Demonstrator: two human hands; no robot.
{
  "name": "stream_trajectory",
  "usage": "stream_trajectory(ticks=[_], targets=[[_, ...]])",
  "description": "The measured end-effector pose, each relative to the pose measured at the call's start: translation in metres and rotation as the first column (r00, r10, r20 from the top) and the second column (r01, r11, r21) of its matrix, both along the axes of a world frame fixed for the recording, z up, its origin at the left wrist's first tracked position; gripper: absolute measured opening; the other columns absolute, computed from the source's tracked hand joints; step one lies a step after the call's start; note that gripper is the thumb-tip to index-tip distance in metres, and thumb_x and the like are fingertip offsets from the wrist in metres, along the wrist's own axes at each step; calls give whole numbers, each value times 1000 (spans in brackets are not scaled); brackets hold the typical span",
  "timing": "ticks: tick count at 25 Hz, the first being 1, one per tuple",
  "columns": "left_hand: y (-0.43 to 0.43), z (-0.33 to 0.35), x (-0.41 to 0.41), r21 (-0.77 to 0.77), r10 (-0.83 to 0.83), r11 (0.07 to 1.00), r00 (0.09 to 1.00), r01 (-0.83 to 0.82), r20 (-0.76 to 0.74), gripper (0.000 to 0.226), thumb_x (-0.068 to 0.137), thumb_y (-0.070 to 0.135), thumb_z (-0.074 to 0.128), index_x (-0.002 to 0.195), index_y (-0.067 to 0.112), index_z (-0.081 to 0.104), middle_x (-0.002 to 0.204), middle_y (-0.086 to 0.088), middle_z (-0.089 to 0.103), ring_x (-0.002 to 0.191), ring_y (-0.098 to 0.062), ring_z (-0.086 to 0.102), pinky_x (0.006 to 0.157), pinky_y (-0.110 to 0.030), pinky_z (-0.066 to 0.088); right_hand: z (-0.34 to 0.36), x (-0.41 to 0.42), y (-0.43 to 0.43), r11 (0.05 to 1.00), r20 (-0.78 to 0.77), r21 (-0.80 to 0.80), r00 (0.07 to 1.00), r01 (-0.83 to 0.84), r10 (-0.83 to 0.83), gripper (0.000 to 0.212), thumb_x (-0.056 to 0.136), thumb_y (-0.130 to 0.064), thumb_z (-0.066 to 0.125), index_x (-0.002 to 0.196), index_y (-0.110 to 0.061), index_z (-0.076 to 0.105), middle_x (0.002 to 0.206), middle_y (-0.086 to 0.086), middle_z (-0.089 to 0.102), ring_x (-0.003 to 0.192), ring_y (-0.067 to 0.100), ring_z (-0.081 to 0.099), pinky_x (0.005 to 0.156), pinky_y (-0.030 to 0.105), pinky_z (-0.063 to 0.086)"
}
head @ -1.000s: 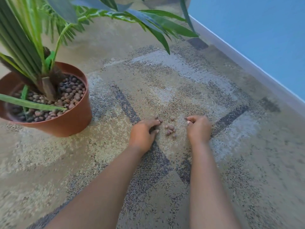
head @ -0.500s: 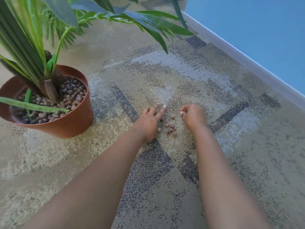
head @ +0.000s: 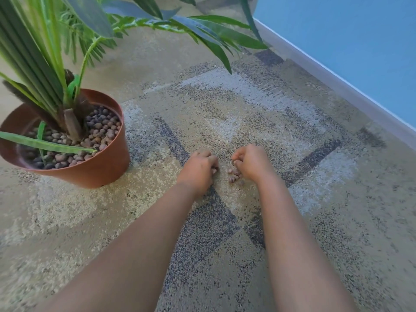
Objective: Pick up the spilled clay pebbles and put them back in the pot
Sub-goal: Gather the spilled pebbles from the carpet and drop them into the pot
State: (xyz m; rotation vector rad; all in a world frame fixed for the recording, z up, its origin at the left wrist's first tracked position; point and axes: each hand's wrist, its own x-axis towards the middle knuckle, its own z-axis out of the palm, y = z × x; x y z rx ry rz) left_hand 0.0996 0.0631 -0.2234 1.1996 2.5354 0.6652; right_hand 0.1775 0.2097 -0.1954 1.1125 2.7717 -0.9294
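Observation:
A small cluster of brown clay pebbles point(head: 234, 174) lies on the patterned carpet between my two hands. My left hand point(head: 198, 171) rests knuckles-up just left of them, fingers curled in, with a pebble at the fingertips. My right hand point(head: 253, 163) is a loose fist touching the cluster from the right, and what its palm holds is hidden. The terracotta pot point(head: 101, 170) stands on the carpet to the left, a hand's width from my left hand. It is filled with the same pebbles point(head: 101, 129) around a palm stem.
Long green palm leaves point(head: 209, 34) hang over the carpet beyond my hands. A grey skirting board point(head: 337, 79) and a blue wall point(head: 360, 41) run diagonally along the right. The beige, grey and dark patterned carpet point(head: 315, 199) covers the floor.
My left hand's fingers, stretched out half a second ago, have curled shut by the pebbles. Both hands have drawn closer together around the cluster. The pot has not moved.

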Motion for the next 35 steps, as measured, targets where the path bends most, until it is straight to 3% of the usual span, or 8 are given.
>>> stream_trajectory(ticks=[3,8,11,16,24,28,31,35], targets=[[-3,6,3,6,11,1000,1000,-11,-23,17,89,19,67,105,19,72,104,3,65,98,-16,51,93,-34,52,9,14,2,995,-23,-82,998,50,-52,14,83,-9,72,74,-20,71,85,-11,66,73,-2,62,58,8,48],[0,6,9,-52,-44,998,993,38,-109,26,90,26,63,115,19,69,112,2,63,111,-20,45,101,-36,44,26,32,11,936,281,-258,946,237,-162,4,79,-14,77,82,-13,74,83,-1,76,72,6,73,42,14,42],[3,6,13,-41,-9,999,994,5,-110,21,90,21,65,110,17,70,111,0,64,110,-20,48,101,-34,46,25,30,3,913,392,-286,905,290,-164,23,76,-21,81,94,-9,73,89,2,75,81,14,73,54,23,47],[6,8,19,-22,27,999,995,-29,-97,16,89,7,67,104,10,72,101,-1,66,91,-19,62,84,-36,59,15,27,-15,956,243,-161,949,245,-202,18,67,-31,87,74,-17,77,72,-4,74,74,10,71,75,31,58],[10,13,25,-81,-80,994,990,71,-115,31,83,-10,59,110,4,63,113,-9,61,107,-24,55,98,-34,51,23,27,-11,948,295,-258,949,189,-109,6,77,-8,78,78,-13,76,82,2,76,73,10,74,62,24,59],[4,19,24,-40,240,970,970,-240,19,21,87,-5,62,106,4,67,109,-8,67,81,-15,65,71,-24,60,42,21,-10,937,269,-258,949,234,-163,2,80,-11,76,82,-11,75,84,5,76,73,10,72,59,23,56],[-6,53,14,132,470,861,867,-492,164,9,88,5,65,96,8,70,90,-3,68,61,-1,57,41,-13,45,70,9,-20,956,122,-245,983,163,-136,7,81,-13,75,88,-13,76,87,0,75,64,4,66,39,11,45],[-39,135,-7,422,450,799,891,-429,54,5,84,15,74,80,18,73,72,7,64,58,0,56,47,-13,39,127,-20,-59,968,-393,-228,919,-110,12,12,76,-18,81,87,-23,78,76,-13,73,59,-7,67,53,9,52]])
